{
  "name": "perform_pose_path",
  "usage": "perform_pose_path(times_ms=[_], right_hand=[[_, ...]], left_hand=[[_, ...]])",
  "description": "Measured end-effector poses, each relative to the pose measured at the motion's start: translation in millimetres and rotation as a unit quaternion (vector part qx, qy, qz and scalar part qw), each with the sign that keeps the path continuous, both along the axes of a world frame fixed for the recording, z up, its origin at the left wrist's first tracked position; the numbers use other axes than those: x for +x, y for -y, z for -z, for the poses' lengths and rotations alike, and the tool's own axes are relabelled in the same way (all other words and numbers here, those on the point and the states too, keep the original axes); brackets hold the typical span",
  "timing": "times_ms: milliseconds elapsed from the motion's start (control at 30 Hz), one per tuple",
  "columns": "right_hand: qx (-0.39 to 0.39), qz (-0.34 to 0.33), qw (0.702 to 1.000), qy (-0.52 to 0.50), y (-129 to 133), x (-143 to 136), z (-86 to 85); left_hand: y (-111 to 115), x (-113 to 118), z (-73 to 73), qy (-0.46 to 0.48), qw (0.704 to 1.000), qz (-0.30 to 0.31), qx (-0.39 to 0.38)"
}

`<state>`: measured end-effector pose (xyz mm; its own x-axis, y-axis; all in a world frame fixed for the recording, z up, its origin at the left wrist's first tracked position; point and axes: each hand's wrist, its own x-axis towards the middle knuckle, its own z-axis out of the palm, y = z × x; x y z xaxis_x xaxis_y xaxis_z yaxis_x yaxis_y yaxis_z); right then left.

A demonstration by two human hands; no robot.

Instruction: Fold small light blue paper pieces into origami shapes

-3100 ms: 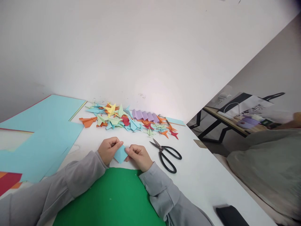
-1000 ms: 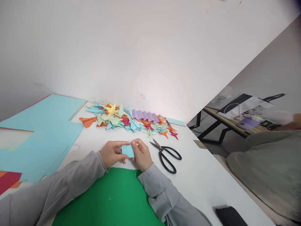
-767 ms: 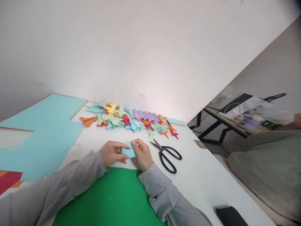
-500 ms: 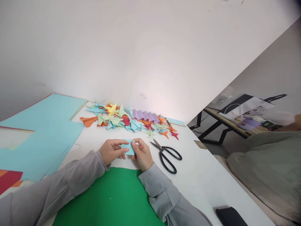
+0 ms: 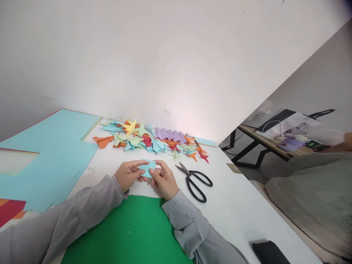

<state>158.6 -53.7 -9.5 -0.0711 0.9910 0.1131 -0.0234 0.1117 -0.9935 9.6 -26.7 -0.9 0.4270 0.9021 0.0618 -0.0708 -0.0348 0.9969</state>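
White table (image 5: 233, 205) ran along the wall. Large light-blue sheets (image 5: 46, 161) covered its left edge, with a bit of red sheet (image 5: 9, 211) at the near-left corner. Green sheet (image 5: 129, 234) lay at the near edge, under both grey sleeves. Heap of folded paper figures (image 5: 148, 141) in orange, yellow, green, blue and purple sat at the far edge by the wall. Black scissors (image 5: 195, 181) lay right of the hands, blades apart, near but not touching. Dark flat object (image 5: 271, 253) at the near-right corner, too cropped to identify.

Small light-blue folded paper (image 5: 147, 168) was held just above the table, between green sheet and heap. Left hand (image 5: 129, 176) pinched its left edge, thumb on top. Right hand (image 5: 163, 179) pinched its right side, fingers curled around it. Both hands closed on the paper, neither free.

Risks, my read:
- Piece is small, grips are fingertip only. Uneven pull could skew the crease or tear along an existing fold.
- Fingers hid part of the paper, so edge alignment couldn't be checked.
- Open scissor blades sat close to the right hand. A sideways sweep could catch them.
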Motion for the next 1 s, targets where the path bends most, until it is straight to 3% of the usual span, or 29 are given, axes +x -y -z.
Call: perform_pose_path(times_ms=[267,500,767,1000], right_hand=[[-0.015,0.037,0.999,-0.010,-0.4,-1.7,1.7],[-0.011,0.011,1.000,-0.017,-0.5,-1.7,6.2],[-0.015,0.039,0.999,0.024,-0.5,0.9,1.1],[-0.007,-0.009,1.000,-0.019,-1.9,0.9,3.5]], left_hand=[[1.4,1.0,0.1,0.007,1.000,0.010,-0.024],[2.7,0.6,-3.1,0.002,0.999,0.035,-0.037],[4.0,1.2,-4.0,-0.003,0.999,0.037,-0.029],[0.4,0.8,-3.8,0.044,0.999,0.002,-0.016]])
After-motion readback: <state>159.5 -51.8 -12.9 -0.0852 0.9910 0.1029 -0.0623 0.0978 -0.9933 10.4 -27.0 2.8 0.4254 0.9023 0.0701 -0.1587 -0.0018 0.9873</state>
